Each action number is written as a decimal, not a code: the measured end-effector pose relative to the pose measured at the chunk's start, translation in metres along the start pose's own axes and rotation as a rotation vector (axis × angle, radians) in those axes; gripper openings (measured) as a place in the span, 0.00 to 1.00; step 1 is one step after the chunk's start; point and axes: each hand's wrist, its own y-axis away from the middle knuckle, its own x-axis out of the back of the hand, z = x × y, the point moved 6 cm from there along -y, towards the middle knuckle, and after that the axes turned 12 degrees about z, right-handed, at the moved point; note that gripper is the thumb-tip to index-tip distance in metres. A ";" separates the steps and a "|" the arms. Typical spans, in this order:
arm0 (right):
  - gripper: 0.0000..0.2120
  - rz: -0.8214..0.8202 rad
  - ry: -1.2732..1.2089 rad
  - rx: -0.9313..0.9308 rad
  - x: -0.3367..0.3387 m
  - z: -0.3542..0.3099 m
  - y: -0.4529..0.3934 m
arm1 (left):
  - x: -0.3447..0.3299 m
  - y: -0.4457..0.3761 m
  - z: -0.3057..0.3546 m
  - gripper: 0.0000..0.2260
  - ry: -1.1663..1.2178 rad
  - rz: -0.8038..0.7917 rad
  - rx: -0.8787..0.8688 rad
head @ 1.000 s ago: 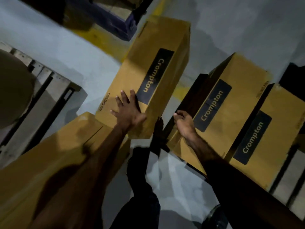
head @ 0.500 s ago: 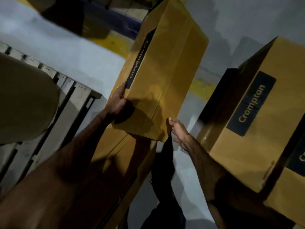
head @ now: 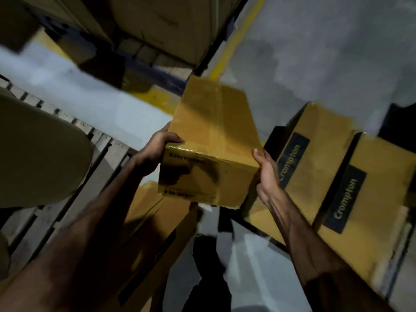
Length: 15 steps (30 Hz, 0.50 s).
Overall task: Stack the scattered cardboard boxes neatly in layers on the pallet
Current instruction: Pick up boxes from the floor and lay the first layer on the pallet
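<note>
- The cardboard box (head: 211, 140), which a second ago lies on the floor with its long labelled face up, is now off the ground, its small end face turned toward the camera.
- The left hand (head: 155, 152), earlier flat on top, now grips the box's left edge.
- The right hand (head: 266, 174), earlier free of the box, now presses against its right side.

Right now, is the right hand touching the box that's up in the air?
Touching. The head view shows the right hand pressed flat against the lifted box's right side, while the left hand grips its left edge.
</note>
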 end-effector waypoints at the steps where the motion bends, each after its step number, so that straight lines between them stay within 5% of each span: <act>1: 0.42 0.010 0.010 0.007 0.009 -0.028 0.016 | -0.001 0.018 0.011 0.27 -0.016 0.028 0.012; 5: 0.19 -0.117 -0.002 0.076 0.033 -0.122 0.098 | -0.020 0.111 0.053 0.09 0.132 0.097 0.005; 9: 0.19 -0.134 0.025 0.135 0.097 -0.185 0.176 | -0.050 0.225 0.081 0.07 0.163 0.157 -0.023; 11: 0.21 -0.139 0.040 0.150 0.139 -0.209 0.214 | -0.073 0.281 0.093 0.14 0.145 0.165 -0.041; 15: 0.38 -0.102 0.002 0.186 0.228 -0.248 0.276 | -0.132 0.383 0.118 0.25 0.144 0.162 -0.119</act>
